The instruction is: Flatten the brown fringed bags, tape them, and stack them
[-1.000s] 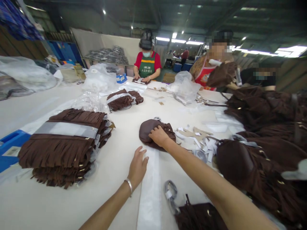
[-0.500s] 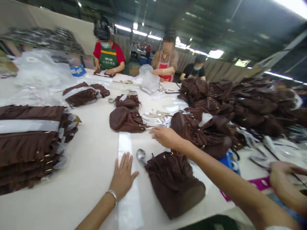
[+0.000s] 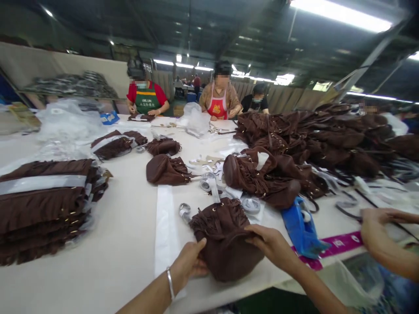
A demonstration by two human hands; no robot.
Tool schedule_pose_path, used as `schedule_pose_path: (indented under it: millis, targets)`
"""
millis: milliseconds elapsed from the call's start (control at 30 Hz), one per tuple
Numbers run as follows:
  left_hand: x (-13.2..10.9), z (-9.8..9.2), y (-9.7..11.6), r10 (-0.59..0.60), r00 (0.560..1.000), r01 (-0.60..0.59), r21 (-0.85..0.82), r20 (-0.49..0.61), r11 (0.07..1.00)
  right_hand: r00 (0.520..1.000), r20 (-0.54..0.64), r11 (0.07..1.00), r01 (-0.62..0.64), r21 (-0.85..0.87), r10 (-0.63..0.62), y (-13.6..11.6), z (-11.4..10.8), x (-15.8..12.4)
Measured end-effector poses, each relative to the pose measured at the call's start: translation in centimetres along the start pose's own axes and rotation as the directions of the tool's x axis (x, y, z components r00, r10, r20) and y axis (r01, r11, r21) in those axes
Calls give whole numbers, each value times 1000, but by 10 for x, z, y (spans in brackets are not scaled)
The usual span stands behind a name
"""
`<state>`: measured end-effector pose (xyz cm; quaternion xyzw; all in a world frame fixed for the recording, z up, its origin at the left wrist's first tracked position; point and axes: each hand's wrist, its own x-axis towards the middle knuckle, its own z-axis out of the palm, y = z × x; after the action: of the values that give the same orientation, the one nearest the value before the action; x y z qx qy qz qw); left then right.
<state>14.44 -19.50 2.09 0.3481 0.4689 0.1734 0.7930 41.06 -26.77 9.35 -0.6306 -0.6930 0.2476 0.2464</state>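
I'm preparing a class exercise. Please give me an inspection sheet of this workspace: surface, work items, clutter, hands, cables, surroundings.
Surface: pale table, with a long white plastic strip on it.
Work items: a brown bag between the hands; a fringed stack at far left.
Clutter: paper scraps, a clear plastic bag, a large brown pile at right.
Hands: left hand holds the bag's left side; right hand its right side.
Cables: nothing seen for certain.
Surroundings: at least three people across the table; lit ceiling lights.
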Motion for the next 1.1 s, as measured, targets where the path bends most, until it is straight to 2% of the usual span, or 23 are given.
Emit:
schedule_pose_path:
  millis: [67, 133, 167, 233, 333, 433, 600, 700, 767, 867, 933, 967, 1033, 1100]
  targets:
    - [-3, 2, 7, 174, 984, -176, -72, -38, 982, 996, -87, 1000, 27, -14, -28, -1, -2, 5]
    - [-9, 3, 8, 305, 945, -320, -146, -118, 936, 989, -144, 1000, 19, -15, -21, 0, 8, 4]
    - [-13, 3, 5, 329, 936, -349, -190, -129, 918, 989, -149, 1000, 8, -8, -9, 2, 18, 1]
    - [-18, 3, -8, 343, 936, -351, -270, -78, 897, 992, -126, 1000, -24, 10, 25, 9, 42, -6]
    - [-20, 3, -31, 432, 902, -416, -231, 23, 880, 994, -65, 996, -84, 24, 85, 17, 63, -14]
    - [-15, 5, -42, 507, 862, -504, -93, 16, 859, 998, 17, 997, -59, -42, 60, 8, 52, -7]
    - [-7, 10, -40, 517, 856, -517, -20, -8, 856, 984, 103, 964, 164, -209, -145, -25, 19, 25]
    - [-7, 10, -35, 525, 843, -521, 66, -118, 851, 962, 244, 944, 188, -272, -122, -34, 14, 44]
    - [-7, 9, -31, 540, 817, -513, 172, -200, 841, 953, 275, 917, 217, -335, -125, -35, 17, 51]
    - [-3, 8, -24, 549, 792, -453, 344, -267, 822, 961, 173, 825, 275, -494, -217, -31, 30, 53]
    - [1, 4, -23, 532, 801, -419, 379, -274, 825, 951, 85, 770, 292, -567, -298, -23, 44, 47]
    - [4, 1, -25, 517, 814, -408, 372, -265, 833, 943, 51, 772, 298, -561, -328, -17, 51, 42]
    - [9, -6, -30, 491, 839, -401, 343, -235, 850, 946, -32, 848, 273, -455, -322, -3, 62, 31]
    - [13, -15, -35, 482, 849, -403, 324, -218, 856, 972, -141, 951, 146, -271, -189, 11, 67, 20]
